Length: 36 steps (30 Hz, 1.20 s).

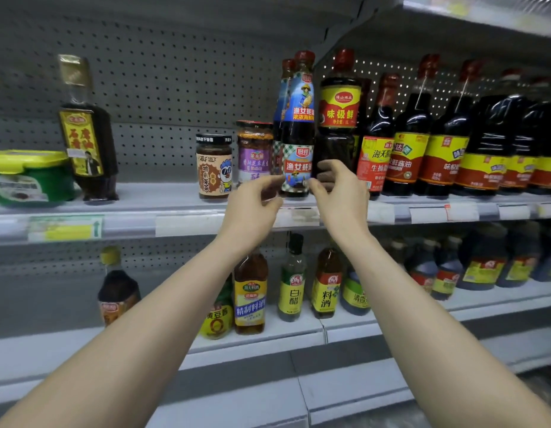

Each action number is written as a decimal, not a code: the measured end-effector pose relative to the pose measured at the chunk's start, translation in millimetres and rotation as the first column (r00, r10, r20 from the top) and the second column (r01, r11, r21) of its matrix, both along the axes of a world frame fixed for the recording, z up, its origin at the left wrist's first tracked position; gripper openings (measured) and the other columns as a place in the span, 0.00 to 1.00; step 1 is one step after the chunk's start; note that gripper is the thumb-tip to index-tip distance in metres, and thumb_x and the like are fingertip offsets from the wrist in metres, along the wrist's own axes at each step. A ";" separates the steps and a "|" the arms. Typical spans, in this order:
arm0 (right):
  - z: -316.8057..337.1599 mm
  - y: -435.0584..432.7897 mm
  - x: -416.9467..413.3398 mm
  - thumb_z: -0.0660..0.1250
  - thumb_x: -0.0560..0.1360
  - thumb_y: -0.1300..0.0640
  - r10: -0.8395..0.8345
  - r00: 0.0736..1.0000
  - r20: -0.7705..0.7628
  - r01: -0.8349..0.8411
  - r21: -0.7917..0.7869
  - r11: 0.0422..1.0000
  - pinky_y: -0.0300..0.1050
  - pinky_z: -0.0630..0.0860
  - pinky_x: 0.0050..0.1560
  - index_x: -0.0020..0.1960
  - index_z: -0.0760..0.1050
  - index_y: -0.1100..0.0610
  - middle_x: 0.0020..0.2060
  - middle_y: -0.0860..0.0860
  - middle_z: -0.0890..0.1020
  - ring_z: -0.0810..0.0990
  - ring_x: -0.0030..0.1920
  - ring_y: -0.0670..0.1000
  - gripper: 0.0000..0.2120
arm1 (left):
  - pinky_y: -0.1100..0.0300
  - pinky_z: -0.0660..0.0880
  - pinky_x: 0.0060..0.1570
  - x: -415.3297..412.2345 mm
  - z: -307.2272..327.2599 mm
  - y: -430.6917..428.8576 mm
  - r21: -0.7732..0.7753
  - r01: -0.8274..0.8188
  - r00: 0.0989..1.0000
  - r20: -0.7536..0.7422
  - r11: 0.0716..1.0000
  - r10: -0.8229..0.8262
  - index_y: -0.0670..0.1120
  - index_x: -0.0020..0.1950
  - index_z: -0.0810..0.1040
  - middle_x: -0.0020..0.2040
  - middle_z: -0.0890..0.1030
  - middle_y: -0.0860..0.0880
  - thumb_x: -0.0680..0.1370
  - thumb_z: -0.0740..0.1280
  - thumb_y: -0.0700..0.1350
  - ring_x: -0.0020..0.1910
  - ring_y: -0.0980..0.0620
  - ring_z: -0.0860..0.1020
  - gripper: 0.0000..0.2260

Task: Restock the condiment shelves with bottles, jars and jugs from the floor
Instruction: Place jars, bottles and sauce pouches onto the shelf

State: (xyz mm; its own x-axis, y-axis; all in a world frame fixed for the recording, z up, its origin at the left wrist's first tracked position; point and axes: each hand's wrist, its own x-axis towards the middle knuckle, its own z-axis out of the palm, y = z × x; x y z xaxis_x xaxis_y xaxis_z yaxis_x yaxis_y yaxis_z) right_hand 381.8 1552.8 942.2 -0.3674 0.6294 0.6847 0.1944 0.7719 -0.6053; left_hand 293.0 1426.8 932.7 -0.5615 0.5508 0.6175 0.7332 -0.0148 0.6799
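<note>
Dim, soft light; blurred, wide-angle-warped edges.

Both bare forearms (163, 304) stretched forward, left hand (255, 205) and right hand (340, 196) close together, fingers (326, 167) loosely curled

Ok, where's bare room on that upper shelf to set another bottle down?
The upper shelf is bare between the gold-capped dark bottle and the cartoon-label jar. From that jar rightward it is crowded: jars and soy sauce bottles stand packed side by side.

味极鲜 on tall dark bottle (339, 118); 白醋 on clear bottle (292, 291); 料酒 on amber bottle (326, 288).
</note>
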 end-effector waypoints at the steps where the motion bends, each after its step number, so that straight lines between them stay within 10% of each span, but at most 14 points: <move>1: -4.9 -6.3 5.3 0.70 0.79 0.55 -0.009 1.000 0.003 0.009 0.011 1.000 0.55 0.79 0.57 0.62 0.77 0.53 0.53 0.49 0.84 0.82 0.53 0.50 0.13 | 0.60 0.74 0.63 2.2 -3.3 -7.1 0.003 0.011 1.000 0.005 1.000 -0.011 0.46 0.67 0.78 0.60 0.82 0.50 0.78 0.67 0.37 0.59 0.55 0.79 0.17; 14: -135.5 -139.5 91.4 0.60 0.75 0.64 -0.003 0.968 0.249 0.015 -0.047 0.999 0.48 0.68 0.39 0.45 0.75 0.56 0.38 0.50 0.80 0.79 0.42 0.55 0.07 | 0.64 0.77 0.55 51.4 -113.9 -122.9 -0.065 0.127 0.976 0.185 0.990 -0.113 0.47 0.58 0.82 0.50 0.84 0.53 0.76 0.67 0.36 0.51 0.57 0.82 0.12; 20: -198.4 -179.3 140.8 0.57 0.74 0.65 0.046 0.954 0.296 0.007 -0.175 0.984 0.55 0.75 0.48 0.43 0.73 0.56 0.41 0.52 0.80 0.80 0.47 0.57 0.08 | 0.65 0.77 0.54 81.3 -189.9 -167.2 -0.121 0.213 0.922 0.353 0.970 -0.158 0.42 0.59 0.81 0.52 0.84 0.46 0.78 0.66 0.33 0.48 0.58 0.81 0.12; 36: -440.4 -229.4 162.2 0.65 0.80 0.61 0.433 0.751 0.499 -0.046 -0.614 0.788 0.42 0.75 0.49 0.54 0.80 0.57 0.47 0.50 0.83 0.81 0.49 0.48 0.06 | 0.70 0.75 0.55 95.3 -427.6 -257.3 -0.489 0.151 0.741 0.631 0.859 0.228 0.49 0.58 0.80 0.51 0.83 0.55 0.79 0.67 0.37 0.51 0.63 0.80 0.11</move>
State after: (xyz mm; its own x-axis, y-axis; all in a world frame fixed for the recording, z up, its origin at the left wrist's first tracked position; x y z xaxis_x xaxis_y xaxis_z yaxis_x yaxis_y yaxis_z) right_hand 544.0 1323.3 501.8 -0.7562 0.6367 -0.1512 0.5090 0.4272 -0.7472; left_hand 388.4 1169.4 505.1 -0.7367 0.6277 -0.2516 0.0965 0.4658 0.8796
